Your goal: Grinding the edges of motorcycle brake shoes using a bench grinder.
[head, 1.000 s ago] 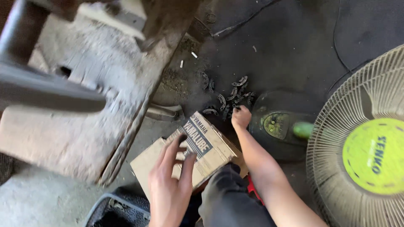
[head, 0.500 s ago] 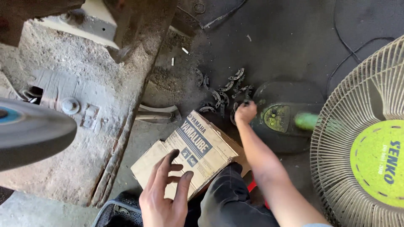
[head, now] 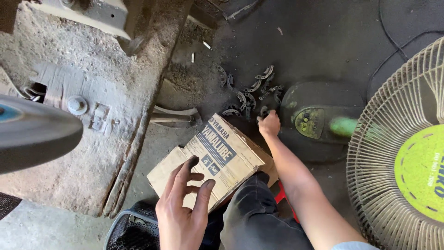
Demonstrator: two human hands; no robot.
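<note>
Currently your right hand (head: pixel 269 124) is extended forward to the near edge of the pile of curved metal pieces (head: pixel 249 92) on the dark floor (head: pixel 323 41), fingers curled onto one piece; whether the grip is closed cannot be confirmed. The pile lies ahead of you, beyond the cardboard box (head: pixel 212 159) and just left of the fan base (head: pixel 319 120). Your left hand (head: pixel 182 208) is well back, fingers spread and resting on the box's near corner. The right hand is therefore the nearer one.
</note>
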